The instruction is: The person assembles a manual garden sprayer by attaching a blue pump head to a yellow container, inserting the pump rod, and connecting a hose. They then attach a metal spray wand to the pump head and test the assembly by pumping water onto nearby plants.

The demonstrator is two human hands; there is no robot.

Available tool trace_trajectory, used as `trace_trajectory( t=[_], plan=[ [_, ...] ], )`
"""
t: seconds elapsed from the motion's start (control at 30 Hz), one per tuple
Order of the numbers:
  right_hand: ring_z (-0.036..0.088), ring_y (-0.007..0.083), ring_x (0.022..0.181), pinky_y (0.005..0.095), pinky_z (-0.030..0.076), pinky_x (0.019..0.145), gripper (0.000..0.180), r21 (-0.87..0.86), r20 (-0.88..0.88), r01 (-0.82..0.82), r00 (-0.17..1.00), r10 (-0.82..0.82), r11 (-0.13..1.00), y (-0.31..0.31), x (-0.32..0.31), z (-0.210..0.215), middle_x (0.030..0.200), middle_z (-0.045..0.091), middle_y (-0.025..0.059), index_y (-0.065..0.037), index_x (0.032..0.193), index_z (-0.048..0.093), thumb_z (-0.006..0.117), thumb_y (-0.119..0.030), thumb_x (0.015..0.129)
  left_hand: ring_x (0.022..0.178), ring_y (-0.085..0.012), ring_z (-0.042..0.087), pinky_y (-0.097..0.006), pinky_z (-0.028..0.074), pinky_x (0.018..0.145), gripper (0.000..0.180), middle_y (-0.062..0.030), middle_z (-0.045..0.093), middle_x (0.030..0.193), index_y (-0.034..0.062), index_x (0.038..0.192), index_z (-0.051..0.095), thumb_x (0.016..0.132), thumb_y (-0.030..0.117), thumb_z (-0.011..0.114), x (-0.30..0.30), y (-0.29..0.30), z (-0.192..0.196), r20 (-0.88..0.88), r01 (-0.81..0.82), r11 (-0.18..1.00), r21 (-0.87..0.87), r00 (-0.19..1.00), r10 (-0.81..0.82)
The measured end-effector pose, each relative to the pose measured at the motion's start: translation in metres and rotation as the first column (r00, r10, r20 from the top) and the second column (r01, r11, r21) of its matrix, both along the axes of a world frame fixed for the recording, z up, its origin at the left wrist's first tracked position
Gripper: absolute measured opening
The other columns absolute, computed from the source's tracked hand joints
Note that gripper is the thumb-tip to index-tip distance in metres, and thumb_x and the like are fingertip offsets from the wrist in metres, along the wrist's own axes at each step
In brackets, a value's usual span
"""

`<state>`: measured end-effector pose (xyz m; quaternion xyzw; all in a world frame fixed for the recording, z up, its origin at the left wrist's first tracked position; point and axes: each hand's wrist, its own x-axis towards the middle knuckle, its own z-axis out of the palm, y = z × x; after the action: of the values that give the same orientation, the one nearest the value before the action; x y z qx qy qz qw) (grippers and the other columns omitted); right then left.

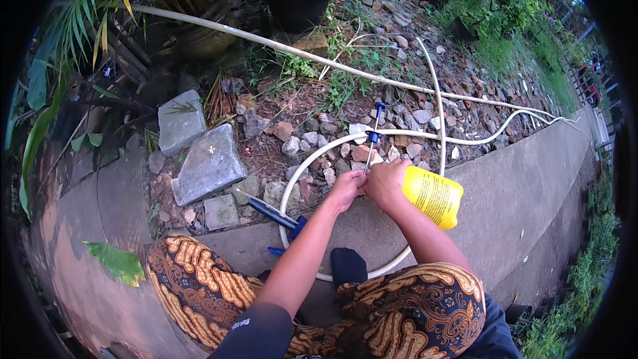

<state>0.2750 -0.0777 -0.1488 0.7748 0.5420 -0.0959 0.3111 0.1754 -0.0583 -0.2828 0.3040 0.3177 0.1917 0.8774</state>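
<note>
Both hands meet in front of me at the lower end of a thin metal pump rod (369, 156). It has a blue knob at its top and a blue collar partway down. My left hand (348, 189) is closed, fingertips pinching at the rod's end. Closed beside it is my right hand (386, 183), its fingers partly hidden. A yellow plastic bottle (432, 196) with dark print is tilted against the right hand and wrist; whether fingers grip it is hidden. Left of my left forearm is a blue-and-dark sprayer head (269, 213) with a slim nozzle.
A pale hose (292, 193) loops around my feet and crosses the stones. Flat grey slabs (209, 163) and rubble border the concrete path (512, 193). Potted plants (300, 0) stand at the back. A green leaf (117, 262) lies at left. Patterned cloth (425, 312) covers my legs.
</note>
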Motion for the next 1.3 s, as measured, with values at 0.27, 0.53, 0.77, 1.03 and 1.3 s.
trace_trajectory(
  t=[0.27,0.53,0.77,1.03,1.3],
  plan=[
    [0.062,0.0319,0.119,0.0571,0.036,0.103,0.04,-0.021,0.004,-0.031,1.0,0.031,0.999,-0.001,-0.002,-0.005,0.118,0.074,0.0065,-0.011,0.116,0.075,0.071,-0.038,0.087,0.114,-0.0154,0.063,-0.032,0.051,0.099,0.033,-0.006,0.067,0.129,0.0012,0.133,0.062,0.105,0.017,0.057,0.001,-0.005,-0.002,0.051,-0.073,0.99,-0.12,0.996,0.079],
    [0.063,0.0334,0.118,0.0599,0.036,0.102,0.035,-0.042,0.127,-0.01,0.992,0.016,0.999,-0.001,-0.002,-0.014,0.119,0.074,0.0078,-0.011,0.118,0.075,0.067,-0.031,0.09,0.12,-0.0158,0.062,-0.032,0.05,0.103,0.041,-0.0063,0.065,0.134,0.0005,0.14,0.058,0.101,0.012,0.063,0.005,-0.007,0.005,0.096,-0.016,0.999,-0.048,0.995,0.021],
    [0.063,0.0382,0.118,0.0621,0.034,0.101,0.033,-0.072,-0.011,-0.02,1.0,0.019,0.997,-0.003,-0.003,-0.007,0.119,0.074,0.0087,-0.011,0.121,0.075,0.064,-0.025,0.092,0.109,-0.0157,0.065,-0.031,0.052,0.094,0.031,-0.0077,0.069,0.126,-0.0004,0.131,0.064,0.103,0.013,0.059,0.013,-0.007,-0.003,-0.043,-0.047,0.997,0.056,0.998,0.05],
    [0.059,0.0418,0.125,0.0636,0.032,0.104,0.037,-0.137,0.084,-0.012,0.996,0.023,0.99,-0.003,-0.009,-0.005,0.125,0.072,0.011,-0.009,0.126,0.072,0.062,-0.026,0.094,0.101,-0.0138,0.066,-0.029,0.052,0.087,0.025,-0.0089,0.071,0.115,-0.0011,0.125,0.065,0.103,0.008,0.056,0.016,-0.012,0.0,-0.083,-0.046,0.991,0.126,0.995,0.057],
    [0.063,0.0364,0.12,0.0637,0.033,0.104,0.035,-0.056,0.058,-0.036,0.998,0.039,0.998,-0.006,-0.012,-0.01,0.12,0.074,0.0111,-0.009,0.122,0.074,0.057,-0.025,0.096,0.1,-0.0127,0.064,-0.028,0.051,0.085,0.021,-0.0079,0.072,0.111,0.0015,0.118,0.067,0.103,0.011,0.056,0.018,-0.017,-0.012,-0.142,-0.049,0.982,0.184,0.987,0.076]
  ],
)
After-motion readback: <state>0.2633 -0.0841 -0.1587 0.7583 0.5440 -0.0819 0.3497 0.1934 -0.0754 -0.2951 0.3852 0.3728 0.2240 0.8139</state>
